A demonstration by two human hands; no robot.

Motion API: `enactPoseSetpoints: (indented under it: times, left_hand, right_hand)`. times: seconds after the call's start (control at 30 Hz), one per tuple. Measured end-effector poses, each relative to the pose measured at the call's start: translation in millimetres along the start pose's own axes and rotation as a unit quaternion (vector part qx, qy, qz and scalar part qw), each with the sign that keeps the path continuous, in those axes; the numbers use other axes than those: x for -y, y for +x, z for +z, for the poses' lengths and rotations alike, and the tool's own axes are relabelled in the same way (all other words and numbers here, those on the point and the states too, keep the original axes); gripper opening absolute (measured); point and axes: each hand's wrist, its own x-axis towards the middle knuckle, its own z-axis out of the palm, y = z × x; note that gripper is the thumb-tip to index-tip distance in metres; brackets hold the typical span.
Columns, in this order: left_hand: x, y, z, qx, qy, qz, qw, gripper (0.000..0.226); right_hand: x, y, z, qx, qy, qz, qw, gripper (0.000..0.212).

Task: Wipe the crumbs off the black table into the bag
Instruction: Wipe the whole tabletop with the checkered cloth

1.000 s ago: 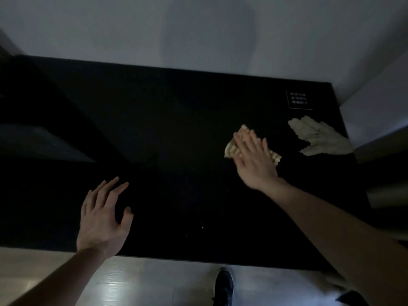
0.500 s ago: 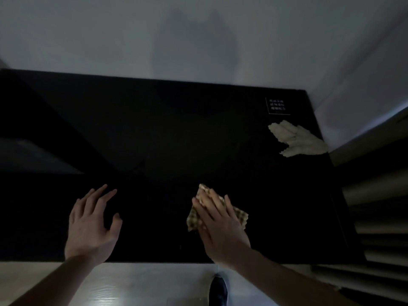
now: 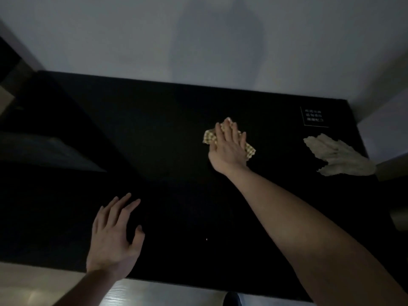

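A black table [image 3: 167, 133] fills the view in dim light. My right hand [image 3: 228, 149] lies flat on a yellow checked cloth [image 3: 208, 138], pressing it on the table right of centre, far from the front edge. My left hand [image 3: 114, 237] rests palm down with fingers spread near the table's front edge, holding nothing. A single pale crumb [image 3: 206, 239] shows on the dark surface between my arms. A crumpled pale bag [image 3: 340, 156] lies at the table's right edge.
A small white printed label [image 3: 313, 117] is on the far right corner of the table. A white wall [image 3: 198, 40] runs behind the table. Pale floor [image 3: 154, 292] and a dark shoe [image 3: 231, 300] show below the front edge.
My right hand has pushed the cloth from near the front edge back out to the far right part of the table. My left hand has stayed near the front edge.
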Motion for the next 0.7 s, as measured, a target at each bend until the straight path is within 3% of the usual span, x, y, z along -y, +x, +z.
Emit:
enactPoseSetpoints:
  times: [0.17, 0.33, 0.5, 0.7]
  left_hand:
    - [-0.2, 0.6, -2.7, 0.004, -0.001, 0.001, 1.000, 0.064]
    - [-0.7, -1.4, -4.1, 0.002, 0.000, 0.001, 1.000, 0.063]
    - [-1.5, -2.4, -2.7, -0.011, -0.002, 0.007, 1.000, 0.066]
    - [-3.5, -2.1, -3.3, -0.005, -0.006, 0.004, 1.000, 0.067]
  right_hand:
    - [39.5, -49.9, 15.0, 0.070, -0.004, -0.209, 0.975, 0.066]
    - [1.6, -174.6, 18.7, 0.111, 0.014, -0.326, 0.939, 0.065]
    - [-53.7, -245.0, 20.5, 0.113, -0.027, -0.281, 0.953, 0.066]
    - [-99.5, -151.0, 1.2, 0.056, -0.023, -0.126, 0.990, 0.063]
